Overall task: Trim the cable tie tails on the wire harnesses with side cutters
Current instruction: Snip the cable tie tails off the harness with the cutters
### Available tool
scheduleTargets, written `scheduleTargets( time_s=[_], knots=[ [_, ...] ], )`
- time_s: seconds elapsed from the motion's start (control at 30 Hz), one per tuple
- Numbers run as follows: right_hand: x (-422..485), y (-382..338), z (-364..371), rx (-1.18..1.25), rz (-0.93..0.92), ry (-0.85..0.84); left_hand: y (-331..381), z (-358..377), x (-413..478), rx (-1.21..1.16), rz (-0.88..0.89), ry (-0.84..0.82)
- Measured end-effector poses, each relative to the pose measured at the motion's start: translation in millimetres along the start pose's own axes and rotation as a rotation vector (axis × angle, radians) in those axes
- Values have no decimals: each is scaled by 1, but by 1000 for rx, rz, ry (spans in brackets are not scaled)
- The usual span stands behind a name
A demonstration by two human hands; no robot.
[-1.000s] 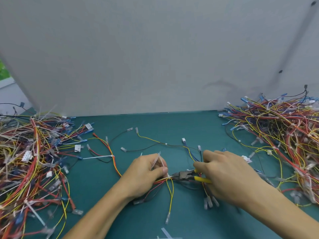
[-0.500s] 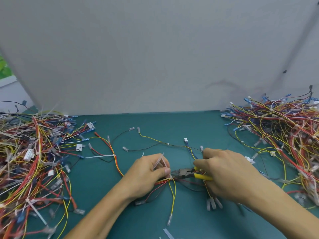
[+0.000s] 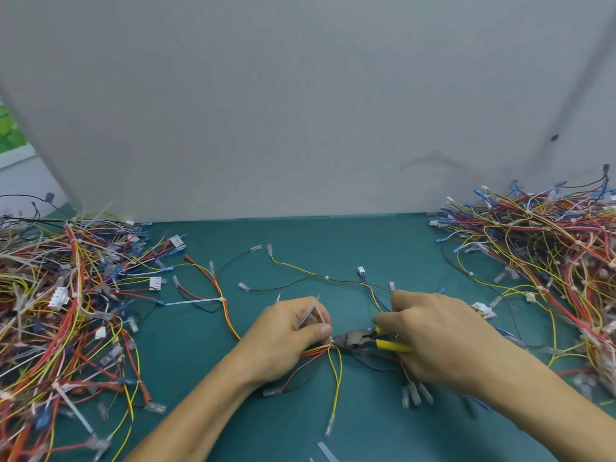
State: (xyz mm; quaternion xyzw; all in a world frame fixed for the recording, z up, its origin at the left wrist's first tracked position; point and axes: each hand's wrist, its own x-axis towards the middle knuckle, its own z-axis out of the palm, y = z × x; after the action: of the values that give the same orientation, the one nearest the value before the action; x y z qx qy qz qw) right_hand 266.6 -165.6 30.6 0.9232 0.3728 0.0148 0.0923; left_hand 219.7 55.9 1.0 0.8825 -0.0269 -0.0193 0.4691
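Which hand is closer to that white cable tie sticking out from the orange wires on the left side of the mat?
Left. The left hand sits just right of the cable tie; the right hand, holding the cutters, is farther right, beyond the left hand.

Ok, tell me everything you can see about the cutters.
The cutters are small side cutters with a dark metal head and yellow handles. The right hand grips the handles, hiding most of them. They lie nearly level, nose pointing left, tip at the cable tie on the wire bundle that the left hand pinches, just above the green mat.
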Motion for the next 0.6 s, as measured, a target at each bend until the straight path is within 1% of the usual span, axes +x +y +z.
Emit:
scheduleTargets(
  time_s=[0.27, 0.53, 0.6],
  knots=[
    [4, 0, 2, -41, -17, 0, 1, 0, 1, 8, -2, 3],
    [5, 0, 7, -57, -27, 9, 0, 1, 1, -26, -1, 2],
    [5, -1, 6, -43, -13, -10, 0, 1, 0, -44, -6, 8]
  ],
)
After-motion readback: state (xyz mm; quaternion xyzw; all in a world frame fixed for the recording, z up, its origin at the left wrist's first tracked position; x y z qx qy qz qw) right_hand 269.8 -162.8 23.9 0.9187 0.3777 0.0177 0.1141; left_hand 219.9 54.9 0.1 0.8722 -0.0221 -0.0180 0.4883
